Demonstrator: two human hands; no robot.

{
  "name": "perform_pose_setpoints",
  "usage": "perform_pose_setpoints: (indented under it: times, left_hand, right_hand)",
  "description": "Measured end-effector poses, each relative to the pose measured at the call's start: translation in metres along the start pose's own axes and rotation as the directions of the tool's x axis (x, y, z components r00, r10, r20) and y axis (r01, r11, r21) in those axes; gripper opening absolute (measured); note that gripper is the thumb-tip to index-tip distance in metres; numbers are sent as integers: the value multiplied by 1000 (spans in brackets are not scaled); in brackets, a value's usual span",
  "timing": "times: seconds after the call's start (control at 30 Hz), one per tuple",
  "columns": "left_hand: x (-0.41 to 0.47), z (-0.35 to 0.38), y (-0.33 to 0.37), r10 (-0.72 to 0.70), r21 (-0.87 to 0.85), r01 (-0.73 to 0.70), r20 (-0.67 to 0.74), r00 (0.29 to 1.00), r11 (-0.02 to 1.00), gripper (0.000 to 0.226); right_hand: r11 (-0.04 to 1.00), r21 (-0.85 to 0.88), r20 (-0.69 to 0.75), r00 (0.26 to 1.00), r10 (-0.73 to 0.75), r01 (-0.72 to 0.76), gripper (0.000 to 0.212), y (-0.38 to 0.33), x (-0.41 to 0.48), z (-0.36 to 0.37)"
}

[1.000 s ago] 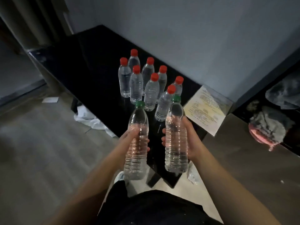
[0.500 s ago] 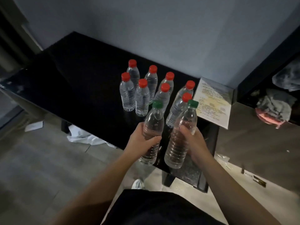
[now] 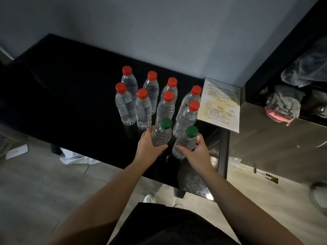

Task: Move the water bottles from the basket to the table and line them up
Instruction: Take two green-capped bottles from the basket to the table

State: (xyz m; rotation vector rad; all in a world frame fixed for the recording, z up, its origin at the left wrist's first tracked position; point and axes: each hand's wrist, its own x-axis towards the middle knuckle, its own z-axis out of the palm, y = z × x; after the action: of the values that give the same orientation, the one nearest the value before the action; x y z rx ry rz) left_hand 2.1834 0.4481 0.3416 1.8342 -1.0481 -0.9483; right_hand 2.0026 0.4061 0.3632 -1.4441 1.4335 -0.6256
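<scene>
Dim grey wall (image 3: 159,32) backs a black tabletop (image 3: 70,106), and on that glossy top stand the water bottles. Two green-capped bottles sit at the near edge of the group. The left hand (image 3: 148,147) wraps the left green-capped bottle (image 3: 161,135) around its lower body, thumb across the front. The right hand (image 3: 196,152) grips the right green-capped bottle (image 3: 185,142) low on its body, fingers curled around the far side. Both bottles are upright, leaning slightly in the wide view; whether their bases touch the tabletop cannot be told, since the hands hide them.

Just behind the green-capped pair stand the red-capped bottles (image 3: 143,110), eight of them, in two rows of four that run from left to right and angle toward the camera at the right end. The nearest red-capped ones are just beside the green-capped pair.

Right of the red-capped bottles, a printed sheet (image 3: 221,103) lies flat on the tabletop's right end, against the wall. Further right of the sheet, a dark shelf (image 3: 283,50) holds crumpled grey cloth (image 3: 283,101) with a pink edge.

Below the tabletop's near edge lies pale floor (image 3: 35,183), with white scraps (image 3: 77,160) on it left of the hands.
</scene>
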Motion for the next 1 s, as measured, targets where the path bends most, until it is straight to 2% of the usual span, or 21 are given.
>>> perform_pose_setpoints:
  times: [0.27, 0.47, 0.6, 0.73, 0.9, 1.0]
  left_hand:
    - [26, 6, -3, -10, -40, 10, 7, 1000, 999, 83]
    - [27, 7, -18, -28, -34, 28, 18, 999, 999, 78]
    - [9, 8, -36, -110, 65, 106, 50, 993, 992, 75]
    - [-20, 8, -50, -148, 199, 126, 102, 984, 972, 77]
    - [-56, 22, -49, -132, 316, 64, 198, 971, 947, 72]
    - [-75, 46, -38, -118, 363, 3, 296, 948, 932, 69]
  right_hand:
    - [1000, 25, -66, 998, 1, 1, 70, -2, 19, 12]
    - [999, -15, -90, 995, 33, -35, 61, 8, 20, 19]
    - [993, -66, -14, 995, 101, -102, 62, 28, 14, 19]
    - [976, -133, 29, 984, 178, -173, 78, 47, -7, 5]
    - [963, -138, 37, 970, 239, -232, 70, 75, -51, -27]
    - [960, -82, 12, 963, 271, -269, 63, 94, -84, -55]
